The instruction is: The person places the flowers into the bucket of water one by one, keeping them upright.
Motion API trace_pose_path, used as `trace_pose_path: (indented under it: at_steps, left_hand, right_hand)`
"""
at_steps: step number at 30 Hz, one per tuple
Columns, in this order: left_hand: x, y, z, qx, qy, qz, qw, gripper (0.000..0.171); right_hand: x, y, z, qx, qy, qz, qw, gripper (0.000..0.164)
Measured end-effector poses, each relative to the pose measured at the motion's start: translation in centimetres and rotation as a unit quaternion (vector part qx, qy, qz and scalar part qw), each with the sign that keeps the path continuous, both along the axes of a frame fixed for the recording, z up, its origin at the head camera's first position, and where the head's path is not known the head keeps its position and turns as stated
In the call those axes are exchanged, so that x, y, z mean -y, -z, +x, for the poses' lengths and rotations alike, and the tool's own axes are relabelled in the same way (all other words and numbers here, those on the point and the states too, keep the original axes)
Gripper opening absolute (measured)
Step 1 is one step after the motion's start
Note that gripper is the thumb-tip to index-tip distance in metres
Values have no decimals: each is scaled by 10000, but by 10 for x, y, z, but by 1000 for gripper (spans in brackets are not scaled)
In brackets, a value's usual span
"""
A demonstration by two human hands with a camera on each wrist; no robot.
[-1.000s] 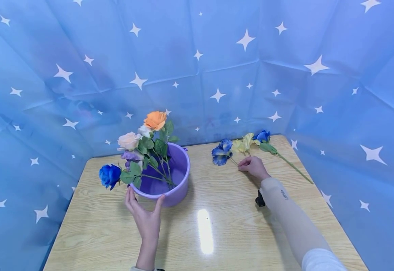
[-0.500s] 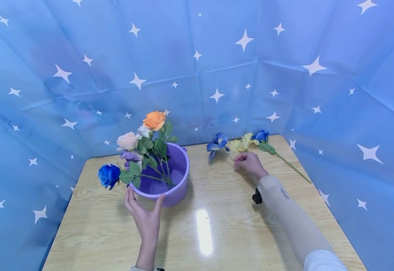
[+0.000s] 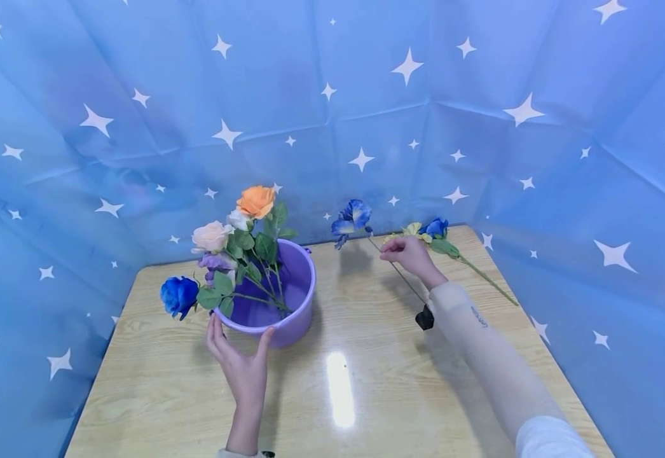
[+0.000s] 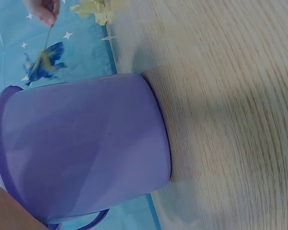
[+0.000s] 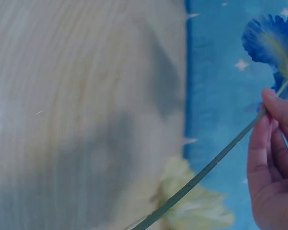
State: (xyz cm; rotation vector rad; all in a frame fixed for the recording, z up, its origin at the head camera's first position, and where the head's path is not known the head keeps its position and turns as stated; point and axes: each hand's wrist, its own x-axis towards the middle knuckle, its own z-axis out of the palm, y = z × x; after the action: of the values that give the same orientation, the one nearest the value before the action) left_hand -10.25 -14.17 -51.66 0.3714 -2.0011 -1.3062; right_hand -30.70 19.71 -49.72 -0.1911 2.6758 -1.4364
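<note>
Left hand (image 3: 242, 366) spread against the near wall of a purple bucket (image 3: 292, 318) holding an orange rose (image 3: 255, 201), a cream rose (image 3: 211, 236) and a blue rose (image 3: 178, 295). Right hand (image 3: 407, 254) pinching the stem of a blue-and-yellow flower (image 3: 352, 218), lifted clear of the wooden table (image 3: 367, 394). Behind that hand, a yellow flower (image 3: 412, 229) and a blue long-stemmed flower (image 3: 437, 228) lying flat. All round, a starred blue backdrop (image 3: 332, 95).

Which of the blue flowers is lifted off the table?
The blue-and-yellow flower whose stem the right hand pinches. The blue rose leans from the purple bucket; another blue flower lies on the table.
</note>
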Motion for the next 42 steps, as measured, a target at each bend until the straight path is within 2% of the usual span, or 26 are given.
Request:
trace_pose_path:
  at_steps: [7,12,21,28,34,42]
  left_hand:
    - [3,1,-1,-36,0,7,10000,107]
    - [3,3,-3,-24,-15,52,10000,108]
    - [4,3,-3,29,-13,98,9999,107]
    - [4,4,-5,29,75,72,9999,108]
    - [4,4,-8,34,103,14,9999,109]
    - [5,3,-6,18,37,-149,9999,109]
  right_hand:
    - [21,-33,-7,-42,-153,-99,9998,21]
    - [40,-54,-11,-181,-322,-281,9989,16]
    - [84,-85,-15,-420,-717,-633,9945,22]
    - [114,-109,-14,-663,-925,-773,9905,17]
    - [143,-129,-12,-812,-1159,-1004,9848,15]
    - [191,-148,-8,-1072,-1662,-1381,9705,16]
